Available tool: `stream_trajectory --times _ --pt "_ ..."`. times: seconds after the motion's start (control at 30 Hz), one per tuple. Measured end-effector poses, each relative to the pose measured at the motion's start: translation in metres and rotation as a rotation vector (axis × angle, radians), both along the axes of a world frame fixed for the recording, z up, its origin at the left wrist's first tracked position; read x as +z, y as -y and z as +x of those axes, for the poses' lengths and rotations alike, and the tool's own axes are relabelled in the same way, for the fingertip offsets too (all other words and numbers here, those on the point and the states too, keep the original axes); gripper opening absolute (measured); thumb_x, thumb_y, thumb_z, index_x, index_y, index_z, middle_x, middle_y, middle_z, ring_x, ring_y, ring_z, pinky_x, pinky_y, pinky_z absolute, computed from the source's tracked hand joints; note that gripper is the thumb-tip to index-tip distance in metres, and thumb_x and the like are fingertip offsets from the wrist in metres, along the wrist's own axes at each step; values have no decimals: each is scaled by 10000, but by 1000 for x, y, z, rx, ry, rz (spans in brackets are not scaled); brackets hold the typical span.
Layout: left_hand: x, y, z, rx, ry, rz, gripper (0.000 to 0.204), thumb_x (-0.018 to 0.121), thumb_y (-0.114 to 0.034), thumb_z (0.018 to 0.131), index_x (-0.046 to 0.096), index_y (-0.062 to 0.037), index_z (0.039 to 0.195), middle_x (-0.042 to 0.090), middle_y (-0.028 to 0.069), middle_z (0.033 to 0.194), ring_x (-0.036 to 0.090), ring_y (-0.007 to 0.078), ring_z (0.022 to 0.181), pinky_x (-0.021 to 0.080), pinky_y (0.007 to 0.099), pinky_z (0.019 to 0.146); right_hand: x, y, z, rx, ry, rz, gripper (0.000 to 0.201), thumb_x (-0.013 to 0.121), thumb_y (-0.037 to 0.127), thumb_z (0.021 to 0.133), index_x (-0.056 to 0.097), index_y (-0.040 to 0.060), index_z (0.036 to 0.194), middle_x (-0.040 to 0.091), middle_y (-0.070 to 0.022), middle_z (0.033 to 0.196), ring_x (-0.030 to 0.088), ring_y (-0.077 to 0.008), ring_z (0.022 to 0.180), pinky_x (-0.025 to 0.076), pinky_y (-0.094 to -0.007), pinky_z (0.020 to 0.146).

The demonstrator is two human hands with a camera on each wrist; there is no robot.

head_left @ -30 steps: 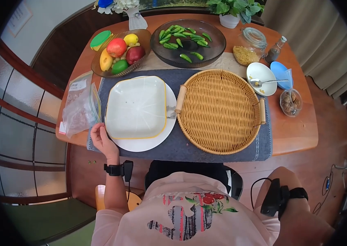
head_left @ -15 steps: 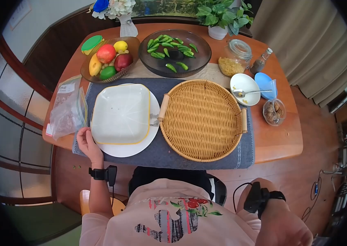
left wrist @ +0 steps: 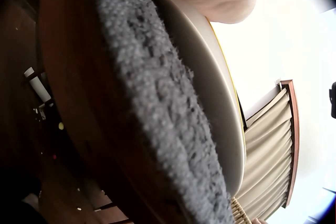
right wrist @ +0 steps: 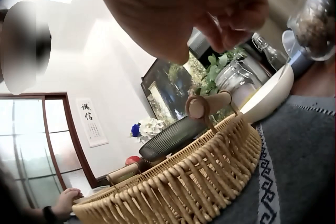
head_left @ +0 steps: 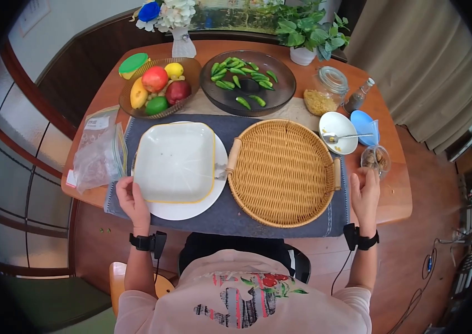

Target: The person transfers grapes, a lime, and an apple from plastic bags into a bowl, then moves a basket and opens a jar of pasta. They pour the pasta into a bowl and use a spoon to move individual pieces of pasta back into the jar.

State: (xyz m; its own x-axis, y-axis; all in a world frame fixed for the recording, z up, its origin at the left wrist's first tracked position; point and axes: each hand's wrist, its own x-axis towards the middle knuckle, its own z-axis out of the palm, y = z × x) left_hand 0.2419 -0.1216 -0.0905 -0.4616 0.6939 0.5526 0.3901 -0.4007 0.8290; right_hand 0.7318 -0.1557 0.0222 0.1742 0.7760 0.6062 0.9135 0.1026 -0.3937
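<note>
My left hand [head_left: 131, 201] rests at the near left side of a white square dish [head_left: 174, 161] with a yellow rim, its fingers loosely bent and holding nothing. Under that dish lies a round white plate [head_left: 220, 192]. The left wrist view shows the dish's side [left wrist: 223, 103] below part of the hand. To the right of a round wicker tray [head_left: 280, 172] with wooden handles, my right hand [head_left: 365, 197] is raised over the table edge, empty. Its fingertips overlap a small clear bowl of brown pieces [head_left: 375, 158] in the head view.
Behind stand a fruit bowl [head_left: 191, 72], a dark bowl of green peppers [head_left: 280, 94], a glass jar [head_left: 325, 92] and a bottle [head_left: 359, 96]. A white bowl with a spoon [head_left: 339, 125] and a blue dish [head_left: 364, 125] sit right. Plastic bags [head_left: 96, 161] lie left.
My right hand has come up from beside my lap to the table's right side, near the small clear bowl. My left hand stays by the square dish. The head view has shifted.
</note>
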Motion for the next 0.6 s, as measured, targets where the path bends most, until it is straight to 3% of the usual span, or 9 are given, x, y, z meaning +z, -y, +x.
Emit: stream_trajectory --times 0.03,0.1,0.13,0.27,0.4,0.6 --pt "1 0 1 -4 -58 7 165 466 11 851 497 -4 1013 460 77 1064 468 142 937 380 252 822 -3 -2 2 2 -4 0 213 612 149 796 527 -18 896 505 -142 631 484 -256 525 393 -358 506" --pt "-2 0 -2 -12 -58 2 184 464 15 847 496 -6 1027 437 87 1088 458 153 956 377 264 838 -8 -7 5 -48 -131 -427 287 573 253 829 549 -24 902 556 -152 617 555 -273 552 411 -373 515" --pt "-2 -1 -3 -7 -56 -9 197 462 16 846 491 -4 1040 433 91 1104 458 161 980 376 273 858 -13 -11 7 -22 -89 -514 349 547 324 835 561 -25 853 572 -182 608 581 -328 585 423 -402 529" --pt "4 -3 0 -52 10 -23 246 453 14 848 466 2 1093 402 111 1187 441 187 1075 364 310 924 -14 -17 -8 77 -117 -541 360 550 321 826 545 -37 794 553 -237 636 551 -415 642 427 -447 569" --pt "12 -3 0 -85 -11 -53 267 451 10 855 446 12 1122 432 120 1193 446 196 1102 356 323 951 -15 -17 -12 34 -70 -559 314 536 257 821 531 -57 831 552 -253 679 553 -421 681 426 -440 594" --pt "11 -8 -9 -144 398 -74 223 465 3 871 437 8 1092 523 107 1067 512 185 1022 400 290 915 -18 -20 -11 38 -92 -497 259 509 201 802 502 -57 830 559 -282 728 548 -437 729 426 -480 647"
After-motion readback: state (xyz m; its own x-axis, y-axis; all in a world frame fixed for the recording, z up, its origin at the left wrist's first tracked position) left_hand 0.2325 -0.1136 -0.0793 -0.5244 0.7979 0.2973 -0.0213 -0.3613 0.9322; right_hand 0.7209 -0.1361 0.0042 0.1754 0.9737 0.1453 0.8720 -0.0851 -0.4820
